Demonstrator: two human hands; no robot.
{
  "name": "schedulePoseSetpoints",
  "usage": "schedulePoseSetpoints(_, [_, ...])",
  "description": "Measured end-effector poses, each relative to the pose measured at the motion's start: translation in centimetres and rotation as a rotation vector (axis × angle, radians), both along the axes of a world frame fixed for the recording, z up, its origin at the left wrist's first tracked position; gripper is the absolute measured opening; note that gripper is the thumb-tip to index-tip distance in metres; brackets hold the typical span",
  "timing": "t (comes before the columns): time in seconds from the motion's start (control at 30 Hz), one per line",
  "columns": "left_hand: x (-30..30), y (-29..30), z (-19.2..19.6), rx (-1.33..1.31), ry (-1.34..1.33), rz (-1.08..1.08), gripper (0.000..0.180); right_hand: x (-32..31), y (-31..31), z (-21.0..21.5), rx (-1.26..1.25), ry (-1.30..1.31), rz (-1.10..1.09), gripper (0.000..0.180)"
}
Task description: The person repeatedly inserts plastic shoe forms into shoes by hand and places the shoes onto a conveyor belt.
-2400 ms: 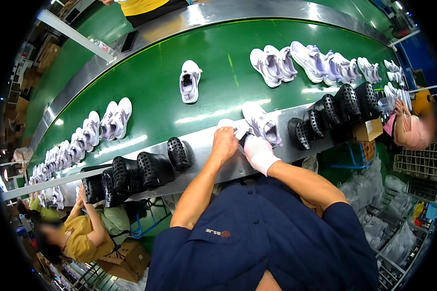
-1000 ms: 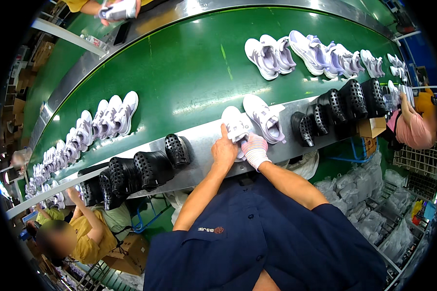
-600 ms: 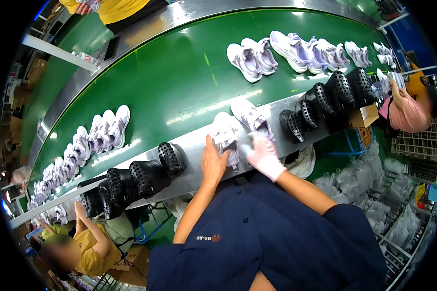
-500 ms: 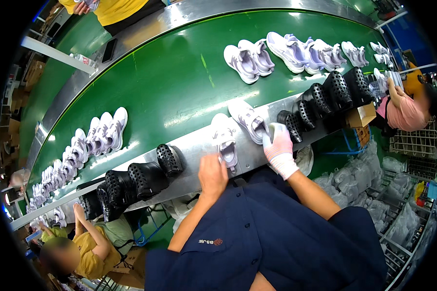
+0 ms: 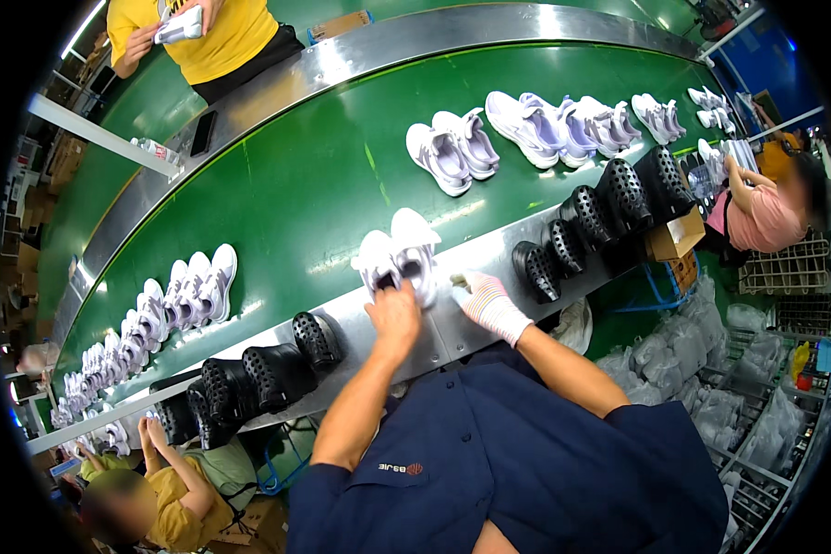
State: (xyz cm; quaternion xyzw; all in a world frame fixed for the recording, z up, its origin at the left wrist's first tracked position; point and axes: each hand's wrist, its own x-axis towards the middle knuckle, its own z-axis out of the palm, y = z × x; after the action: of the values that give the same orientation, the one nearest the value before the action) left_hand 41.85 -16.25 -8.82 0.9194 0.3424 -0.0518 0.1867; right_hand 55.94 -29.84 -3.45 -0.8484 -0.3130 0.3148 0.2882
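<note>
Two pale lilac-white sneakers stand close together, toes away from me, at the edge of the green belt. My bare left hand (image 5: 395, 319) is closed on the heel opening of the left sneaker (image 5: 375, 257). The right sneaker (image 5: 413, 233) touches it and leans in beside it. My right hand (image 5: 491, 307), in a white striped knit glove, hovers over the metal ledge (image 5: 451, 334) just right of the sneakers. Its fingers are a little apart and hold nothing.
Black perforated shoe lasts line the ledge at left (image 5: 272, 374) and right (image 5: 586, 217). Rows of sneakers stand on the belt (image 5: 295, 185) at left (image 5: 194, 286) and far right (image 5: 526, 125). Co-workers sit at both sides; another, in yellow (image 5: 222, 42), handles a shoe across the belt.
The two sneakers have shifted left and now stand together. My right hand has let go of the right sneaker and moved left. My left hand has gone to the left sneaker's opening.
</note>
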Motion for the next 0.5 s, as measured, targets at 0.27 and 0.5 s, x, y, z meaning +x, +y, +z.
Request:
schedulePoseSetpoints(0.27, [6.9, 14.9, 4.5, 0.174, -0.172, 0.152, 0.049, 11.9, 6.2, 2.2, -0.142, -0.568, 0.130, 0.052])
schedulePoseSetpoints(0.5, [-0.8, 9.2, 3.1, -0.243, -0.355, 0.087, 0.036, 19.0, 13.4, -0.3, -0.520, -0.719, 0.435, 0.039])
